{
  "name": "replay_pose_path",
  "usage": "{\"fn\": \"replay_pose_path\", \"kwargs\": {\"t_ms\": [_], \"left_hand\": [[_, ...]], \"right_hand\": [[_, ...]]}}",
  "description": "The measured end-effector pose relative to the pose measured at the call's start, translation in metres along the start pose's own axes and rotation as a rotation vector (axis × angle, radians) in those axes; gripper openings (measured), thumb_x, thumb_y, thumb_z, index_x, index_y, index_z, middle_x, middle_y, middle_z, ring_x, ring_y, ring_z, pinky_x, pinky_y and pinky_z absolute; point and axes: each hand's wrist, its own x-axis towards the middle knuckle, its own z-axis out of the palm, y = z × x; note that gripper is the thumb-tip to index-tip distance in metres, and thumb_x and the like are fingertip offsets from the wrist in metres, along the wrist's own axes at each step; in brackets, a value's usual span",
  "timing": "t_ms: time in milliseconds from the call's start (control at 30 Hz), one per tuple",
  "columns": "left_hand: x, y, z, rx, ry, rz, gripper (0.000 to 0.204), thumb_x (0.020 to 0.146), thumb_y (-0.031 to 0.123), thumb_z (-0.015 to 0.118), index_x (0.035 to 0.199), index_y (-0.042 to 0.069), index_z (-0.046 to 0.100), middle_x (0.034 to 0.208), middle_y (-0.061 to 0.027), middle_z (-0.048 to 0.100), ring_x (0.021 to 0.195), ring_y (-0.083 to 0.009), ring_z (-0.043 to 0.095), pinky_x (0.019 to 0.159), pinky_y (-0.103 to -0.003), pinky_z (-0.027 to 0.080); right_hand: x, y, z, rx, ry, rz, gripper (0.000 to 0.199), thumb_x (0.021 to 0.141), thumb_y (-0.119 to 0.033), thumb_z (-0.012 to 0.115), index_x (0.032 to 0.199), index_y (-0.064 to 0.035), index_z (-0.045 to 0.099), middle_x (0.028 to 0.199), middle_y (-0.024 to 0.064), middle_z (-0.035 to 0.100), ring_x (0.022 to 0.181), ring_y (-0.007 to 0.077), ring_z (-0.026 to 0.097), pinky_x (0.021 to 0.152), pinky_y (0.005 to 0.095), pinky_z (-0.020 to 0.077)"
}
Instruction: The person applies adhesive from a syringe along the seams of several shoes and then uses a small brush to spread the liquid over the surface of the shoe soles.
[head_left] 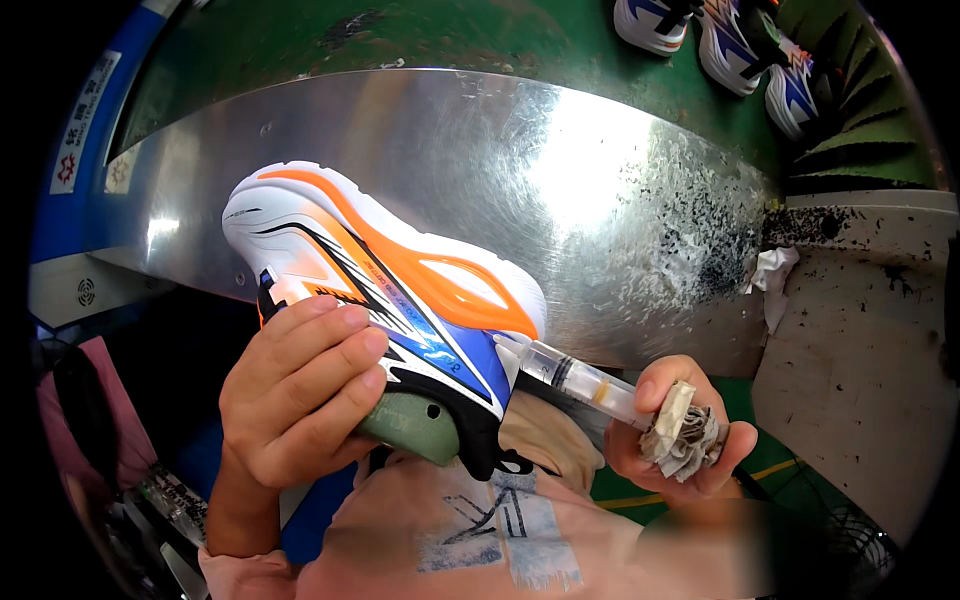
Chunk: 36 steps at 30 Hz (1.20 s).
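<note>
My left hand [305, 395] is closed around a running shoe [385, 275], its fingers across the upper near the tongue. White, orange and blue, the shoe lies on its side in the air with its sole turned away from me. A green shoe last [415, 425] fills its opening. In my right hand [675, 440] is a clear plastic syringe [580, 385], held by the barrel. Its tip meets the shoe's heel, by the seam between the blue upper and the sole. A crumpled, dirty cloth or tissue [685, 435] is bunched in the same right hand, around the syringe's rear end.
Beyond the shoe stretches a curved, shiny metal plate [400, 130], with black specks and residue at its right. A crumpled white tissue [772, 280] lies at its right edge. Several similar shoes [730, 50] stand at the far right on a green surface, beside dark green flaps [870, 110].
</note>
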Motion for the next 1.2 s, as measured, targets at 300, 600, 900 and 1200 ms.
{"fn": "replay_pose_path", "kwargs": {"t_ms": [300,600,900,1200], "left_hand": [[0.016,-0.004,-0.003,0.005,-0.075,0.025,0.029,0.079,0.022,0.067,0.094,-0.001,0.062,0.096,-0.0176,0.067,0.091,-0.0353,0.065,0.086,-0.048,0.052],[0.046,-0.007,-0.007,0.023,-0.193,0.023,0.040,0.070,0.024,0.075,0.096,-0.003,0.062,0.097,-0.0192,0.066,0.095,-0.0372,0.064,0.088,-0.048,0.050],[0.108,-0.027,-0.002,0.194,-0.416,0.313,0.055,0.067,0.037,0.075,0.101,-0.005,0.061,0.085,-0.0162,0.061,0.071,-0.0321,0.059,0.061,-0.038,0.047],[0.101,0.033,0.024,0.282,-0.334,-0.147,0.032,0.081,0.017,0.065,0.102,-0.005,0.057,0.071,-0.0173,0.057,0.060,-0.0336,0.057,0.056,-0.037,0.044]], "right_hand": [[-0.005,-0.001,-0.011,0.024,0.036,0.026,0.092,0.075,-0.069,0.056,0.123,0.0076,0.037,0.087,0.0079,0.054,0.072,0.0083,0.050,0.059,0.0208,0.0405],[-0.011,0.011,-0.017,0.048,0.062,-0.033,0.092,0.078,-0.068,0.054,0.127,0.0065,0.035,0.094,0.0075,0.054,0.080,0.0083,0.050,0.068,0.0224,0.0423],[-0.004,0.031,-0.010,0.118,0.211,-0.200,0.089,0.079,-0.074,0.047,0.124,0.0021,0.034,0.071,0.0049,0.047,0.059,0.0083,0.040,0.052,0.0204,0.0305],[-0.012,0.025,-0.007,0.149,0.291,-0.276,0.092,0.076,-0.073,0.052,0.128,0.0001,0.033,0.079,0.0065,0.051,0.065,0.0078,0.041,0.057,0.0208,0.0330]]}}
